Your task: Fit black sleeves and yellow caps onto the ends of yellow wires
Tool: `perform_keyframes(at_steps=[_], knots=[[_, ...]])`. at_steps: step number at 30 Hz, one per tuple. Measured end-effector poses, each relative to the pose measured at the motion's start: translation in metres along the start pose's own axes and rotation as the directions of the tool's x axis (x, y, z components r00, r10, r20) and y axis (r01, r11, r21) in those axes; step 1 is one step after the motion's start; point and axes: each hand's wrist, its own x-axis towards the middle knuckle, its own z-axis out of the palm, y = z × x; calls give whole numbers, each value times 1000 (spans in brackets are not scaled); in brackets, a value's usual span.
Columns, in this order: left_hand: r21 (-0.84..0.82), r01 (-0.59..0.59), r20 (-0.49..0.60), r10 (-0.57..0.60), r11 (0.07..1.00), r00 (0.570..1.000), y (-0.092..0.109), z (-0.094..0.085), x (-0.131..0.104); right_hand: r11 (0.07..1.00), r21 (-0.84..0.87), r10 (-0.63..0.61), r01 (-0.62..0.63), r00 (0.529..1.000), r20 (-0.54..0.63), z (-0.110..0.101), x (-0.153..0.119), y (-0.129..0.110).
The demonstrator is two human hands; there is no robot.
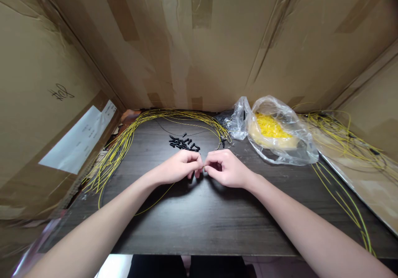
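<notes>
Over the middle of the dark table, my left hand [183,164] and my right hand [226,168] meet fingertip to fingertip. The fingers of my left hand are closed on a yellow wire [158,201], which trails from under that hand toward my left forearm. My right hand pinches something tiny at the meeting point, too small to make out. A dark piece shows just below my left fingers. Just beyond my left hand lies a pile of small black connectors [183,143].
A bundle of yellow wires [124,133] curves along the back left. An open clear bag of small yellow pieces [270,126] sits at the back right. More yellow wires [342,135] lie far right. Cardboard walls [186,54] enclose the dark table [205,228].
</notes>
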Motion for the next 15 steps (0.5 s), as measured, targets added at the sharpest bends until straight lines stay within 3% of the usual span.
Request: perform_keyframes(at_steps=[15], knots=[[138,-10,-73,20,990,997,-1,1,0,991,20,128,-129,992,17,4,1,4]])
